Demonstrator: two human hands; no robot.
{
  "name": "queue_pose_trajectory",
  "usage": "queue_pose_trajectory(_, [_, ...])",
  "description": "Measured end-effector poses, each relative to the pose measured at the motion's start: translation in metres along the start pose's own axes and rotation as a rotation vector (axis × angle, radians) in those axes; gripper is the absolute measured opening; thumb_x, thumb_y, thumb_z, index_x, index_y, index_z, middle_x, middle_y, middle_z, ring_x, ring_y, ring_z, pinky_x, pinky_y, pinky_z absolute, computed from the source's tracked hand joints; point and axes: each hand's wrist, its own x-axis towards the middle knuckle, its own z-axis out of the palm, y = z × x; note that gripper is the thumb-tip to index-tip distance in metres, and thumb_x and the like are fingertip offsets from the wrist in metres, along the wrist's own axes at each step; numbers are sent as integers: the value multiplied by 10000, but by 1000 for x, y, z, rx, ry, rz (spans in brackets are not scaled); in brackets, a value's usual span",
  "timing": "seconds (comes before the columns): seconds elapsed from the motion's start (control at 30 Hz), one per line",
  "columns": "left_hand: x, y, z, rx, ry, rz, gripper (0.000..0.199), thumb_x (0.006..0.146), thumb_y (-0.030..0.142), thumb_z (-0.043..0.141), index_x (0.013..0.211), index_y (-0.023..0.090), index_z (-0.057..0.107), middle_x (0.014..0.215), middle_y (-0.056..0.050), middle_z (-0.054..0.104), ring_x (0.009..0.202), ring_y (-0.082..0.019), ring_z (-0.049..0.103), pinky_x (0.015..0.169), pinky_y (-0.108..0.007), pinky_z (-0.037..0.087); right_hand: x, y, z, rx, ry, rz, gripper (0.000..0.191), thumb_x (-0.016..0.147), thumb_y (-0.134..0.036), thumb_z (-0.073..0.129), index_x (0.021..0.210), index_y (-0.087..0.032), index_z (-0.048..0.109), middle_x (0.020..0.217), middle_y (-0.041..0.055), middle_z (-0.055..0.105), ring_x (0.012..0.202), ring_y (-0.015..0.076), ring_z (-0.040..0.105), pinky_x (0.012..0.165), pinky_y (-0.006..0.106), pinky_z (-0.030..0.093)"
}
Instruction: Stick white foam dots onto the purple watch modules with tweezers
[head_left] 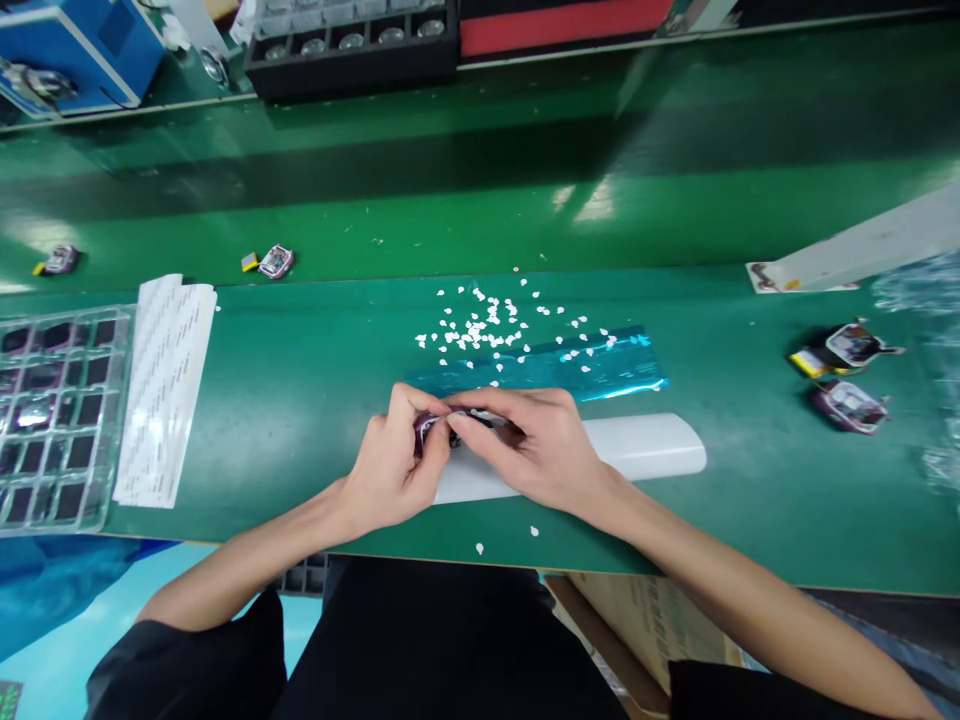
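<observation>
Both hands meet in the middle of the bench around a small purple-rimmed electronic device (422, 430). My left hand (394, 460) grips its left side between thumb and fingers. My right hand (544, 440) is closed, its thumb and forefinger pinched together at the device. A dark strip shows between those fingers, but I cannot make out what it is. Below the hands lies a white rounded strip (645, 445). Just beyond them is a shiny blue film (615, 370), with many small white round tabbed stickers (476, 332) scattered on and around it.
On the left are a clear compartment tray (112, 420) and white printed sheets (166, 400). Opened devices sit at the right (851, 405) and at the back left (276, 262). A white bracket (862, 245) stands at the right. Two loose stickers (480, 548) lie near the front edge.
</observation>
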Motion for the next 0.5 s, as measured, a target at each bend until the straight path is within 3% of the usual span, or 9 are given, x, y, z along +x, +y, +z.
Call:
queue_pose_trajectory(0.13, [-3, -1, 5, -74, -29, -9, 172, 971, 137, 481, 1096, 225, 404, 692, 72, 481, 450, -63, 420, 443, -205, 307, 2, -1, -1, 161, -67, 171, 244, 940, -368, 656, 816, -161, 696, 561, -48, 564, 446, 66, 356, 412, 226, 289])
queue_pose_trajectory(0.27, [-2, 7, 2, -64, -40, -59, 214, 983, 166, 514, 1176, 212, 433, 879, -4, 643, 571, -84, 560, 519, -209, 416, 4, -1, -3, 304, -77, 306, 326, 920, -477, 658, 795, -177, 686, 640, -15, 620, 502, 86, 425, 443, 234, 308])
queue_pose_trajectory(0.33, [-6, 12, -5, -13, -70, -50, 186, 993, 166, 513, 1173, 206, 487, 893, -10, 687, 595, -91, 602, 537, -206, 442, 5, -1, -6, 296, -135, 290, 376, 941, -507, 624, 764, -180, 684, 617, -19, 603, 503, 88, 425, 455, 240, 306])
queue_pose_trajectory(0.4, [-17, 16, -14, 41, -98, 1, 191, 1004, 141, 486, 1177, 203, 541, 913, -23, 728, 662, -112, 656, 594, -222, 477, 6, -1, -9, 254, -274, 206, 436, 1001, -495, 536, 733, -183, 682, 553, -39, 541, 466, 80, 391, 457, 244, 292])
queue_pose_trajectory(0.5, [-45, 14, -23, 172, -83, 104, 268, 995, 95, 473, 1224, 192, 572, 1066, -79, 754, 915, -181, 698, 769, -296, 512, 5, 2, -12, 204, -396, 41, 504, 1075, -440, 366, 778, -178, 678, 620, -21, 584, 518, 92, 478, 530, 248, 374])
